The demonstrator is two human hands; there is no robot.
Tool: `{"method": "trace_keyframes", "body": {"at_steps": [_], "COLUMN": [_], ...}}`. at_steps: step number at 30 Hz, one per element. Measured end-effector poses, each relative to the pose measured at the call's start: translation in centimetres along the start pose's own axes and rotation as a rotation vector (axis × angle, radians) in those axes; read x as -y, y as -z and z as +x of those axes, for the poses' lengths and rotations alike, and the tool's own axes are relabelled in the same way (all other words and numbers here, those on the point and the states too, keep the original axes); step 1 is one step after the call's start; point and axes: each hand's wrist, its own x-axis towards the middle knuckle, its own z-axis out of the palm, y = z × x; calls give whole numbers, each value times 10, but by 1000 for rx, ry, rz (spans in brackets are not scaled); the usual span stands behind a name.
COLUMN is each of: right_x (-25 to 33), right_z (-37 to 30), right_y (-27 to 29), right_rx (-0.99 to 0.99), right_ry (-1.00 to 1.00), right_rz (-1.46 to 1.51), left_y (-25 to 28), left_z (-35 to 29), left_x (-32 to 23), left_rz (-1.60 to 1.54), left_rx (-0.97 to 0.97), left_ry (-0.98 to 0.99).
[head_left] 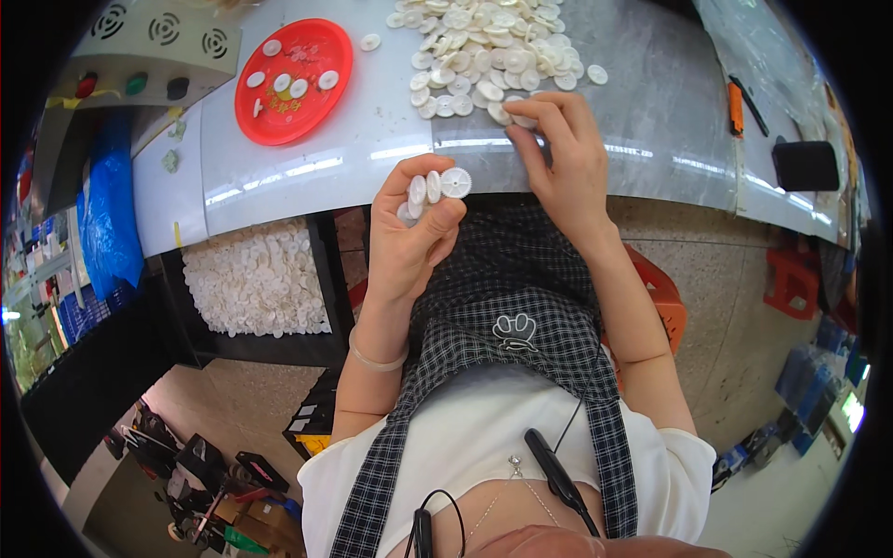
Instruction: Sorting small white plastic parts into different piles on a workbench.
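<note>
White gears point(433, 187) sit clamped in the left hand point(406, 240); the right hand point(570, 172), grip apart, touches the gear pile point(498, 51).

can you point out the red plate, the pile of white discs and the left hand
Red plate point(312, 113): head view, bare surface toward its lower rim
Pile of white discs point(488, 56): head view, middle of the heap
Left hand point(404, 240): head view, near the thumb's base

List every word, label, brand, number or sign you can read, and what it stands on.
None reads clearly.
Red plate: yellow markings, partly covered by white discs, too small to read.
Checked apron: white outline emblem, no legible words.
Dark box, lower left: pinkish marking, too blurred.
</note>
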Motion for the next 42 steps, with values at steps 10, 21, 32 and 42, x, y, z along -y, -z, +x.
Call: {"method": "trace_keyframes", "body": {"at_steps": [10, 21, 32, 42], "right_x": [2, 18, 51, -9], "right_z": [-4, -14, -15, 9], "right_y": [5, 11, 27, 35], "right_rx": [-12, -32, 155, -113], "right_ry": [-69, -226, -480, -9], "right_rz": [146, 586, 828, -142], "left_y": [108, 98, -9, -21], "left_z": [-81, -53, 6, -9], "left_x": [-68, -47, 18, 21], "left_rz": [154, 1048, 824, 72], "left_rx": [-581, -778, 3, 111], "left_ry": [-543, -789, -542, 301]}}
